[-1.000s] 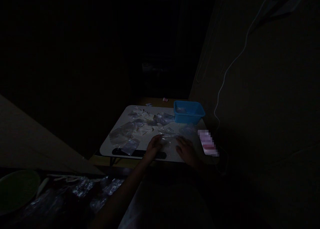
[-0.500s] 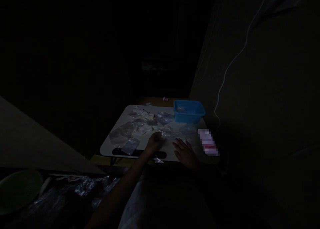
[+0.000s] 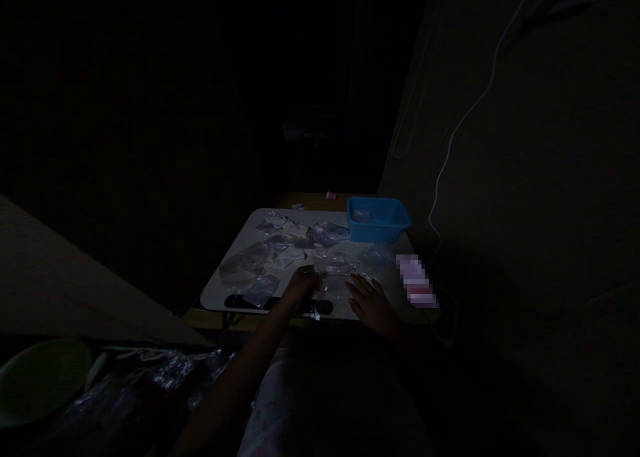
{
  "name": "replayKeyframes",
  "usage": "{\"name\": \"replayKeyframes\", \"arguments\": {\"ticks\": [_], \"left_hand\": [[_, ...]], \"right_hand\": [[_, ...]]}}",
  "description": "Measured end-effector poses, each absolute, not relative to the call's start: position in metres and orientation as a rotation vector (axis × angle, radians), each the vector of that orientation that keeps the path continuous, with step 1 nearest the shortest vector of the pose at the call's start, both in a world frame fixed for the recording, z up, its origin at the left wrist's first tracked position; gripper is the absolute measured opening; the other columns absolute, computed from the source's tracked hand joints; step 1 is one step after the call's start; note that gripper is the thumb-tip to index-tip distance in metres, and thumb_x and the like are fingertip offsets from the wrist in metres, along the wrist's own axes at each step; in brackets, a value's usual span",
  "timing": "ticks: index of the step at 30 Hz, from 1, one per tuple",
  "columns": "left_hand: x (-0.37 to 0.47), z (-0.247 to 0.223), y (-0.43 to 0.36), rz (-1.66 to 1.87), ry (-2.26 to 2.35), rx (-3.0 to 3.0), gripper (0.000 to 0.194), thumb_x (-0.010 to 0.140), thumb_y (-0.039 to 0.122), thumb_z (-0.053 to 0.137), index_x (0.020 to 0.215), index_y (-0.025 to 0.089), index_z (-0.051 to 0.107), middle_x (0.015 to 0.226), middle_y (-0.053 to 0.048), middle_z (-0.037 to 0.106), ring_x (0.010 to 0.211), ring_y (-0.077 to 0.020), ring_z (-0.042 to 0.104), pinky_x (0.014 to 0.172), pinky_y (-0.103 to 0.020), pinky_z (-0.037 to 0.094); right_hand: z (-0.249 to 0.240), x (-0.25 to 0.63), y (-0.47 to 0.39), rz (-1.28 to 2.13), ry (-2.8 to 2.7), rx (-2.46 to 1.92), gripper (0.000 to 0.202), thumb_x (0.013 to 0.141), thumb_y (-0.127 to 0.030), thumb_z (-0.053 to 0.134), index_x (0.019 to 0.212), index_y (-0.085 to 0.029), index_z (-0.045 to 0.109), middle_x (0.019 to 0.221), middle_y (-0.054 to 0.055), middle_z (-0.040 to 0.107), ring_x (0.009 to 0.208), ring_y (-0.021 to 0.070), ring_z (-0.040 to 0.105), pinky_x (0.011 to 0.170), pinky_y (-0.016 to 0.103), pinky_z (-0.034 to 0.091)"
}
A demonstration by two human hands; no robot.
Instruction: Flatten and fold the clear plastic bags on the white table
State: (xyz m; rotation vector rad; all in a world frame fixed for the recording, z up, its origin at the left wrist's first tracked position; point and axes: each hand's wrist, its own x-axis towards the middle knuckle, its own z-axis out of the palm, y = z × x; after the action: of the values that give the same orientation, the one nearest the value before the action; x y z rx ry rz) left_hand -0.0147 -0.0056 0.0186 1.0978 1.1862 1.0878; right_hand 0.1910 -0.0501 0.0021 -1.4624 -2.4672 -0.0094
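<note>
Several clear plastic bags (image 3: 245,265) lie spread over a small white table (image 3: 215,294). My left hand (image 3: 301,285) is at the near middle of the table, its fingers bent together at the edge of a clear plastic piece (image 3: 337,285); the dim light hides what exactly they grip. To the right, my right hand (image 3: 370,304) rests with its fingers spread, touching the near right part of that plastic. A small shiny scrap (image 3: 315,314) sits by the table's front edge, below my left hand.
A blue basin (image 3: 379,232) with clear plastic inside stands at the back right. A blurred-out pinkish item (image 3: 416,280) lies at the right edge. A green round object (image 3: 43,380) and shiny plastic (image 3: 173,370) are at lower left. A white cable (image 3: 453,137) hangs at right.
My left hand has moved slightly left and down, and the plastic between my hands now lies flatter. My right hand has stayed nearly in place.
</note>
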Motion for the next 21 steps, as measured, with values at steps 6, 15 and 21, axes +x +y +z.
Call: {"name": "replayKeyframes", "arguments": {"ticks": [6,15,21], "left_hand": [[-0.002,0.026,-0.003,0.887,1.111,1.104,0.018,0.055,0.03,0.061,0.058,0.014,0.056,0.039,0.007,0.041,0.033,-0.0055,0.036,0.034,-0.017,0.023],[-0.007,0.032,0.002,0.907,1.105,1.138,0.022,0.053,0.034,0.064,0.053,0.014,0.054,0.047,0.004,0.05,0.048,-0.0097,0.045,0.047,-0.02,0.032],[0.001,0.033,-0.002,0.915,1.07,1.163,0.027,0.055,0.036,0.062,0.069,0.014,0.055,0.062,0.002,0.056,0.055,-0.01,0.05,0.051,-0.02,0.036]], "right_hand": [[0.003,0.19,-0.05,-0.029,-2.466,-1.467,0.039,0.084,-0.03,0.034,0.122,-0.024,0.04,0.132,0.006,0.036,0.122,0.0203,0.03,0.098,0.041,0.019],[0.003,0.188,-0.051,-0.089,-2.484,-1.491,0.038,0.085,-0.03,0.032,0.122,-0.024,0.04,0.132,0.006,0.037,0.122,0.0191,0.029,0.098,0.041,0.018],[0.004,0.189,-0.051,-0.099,-2.479,-1.495,0.039,0.085,-0.031,0.032,0.123,-0.024,0.039,0.133,0.006,0.036,0.122,0.0191,0.029,0.098,0.041,0.018]]}}
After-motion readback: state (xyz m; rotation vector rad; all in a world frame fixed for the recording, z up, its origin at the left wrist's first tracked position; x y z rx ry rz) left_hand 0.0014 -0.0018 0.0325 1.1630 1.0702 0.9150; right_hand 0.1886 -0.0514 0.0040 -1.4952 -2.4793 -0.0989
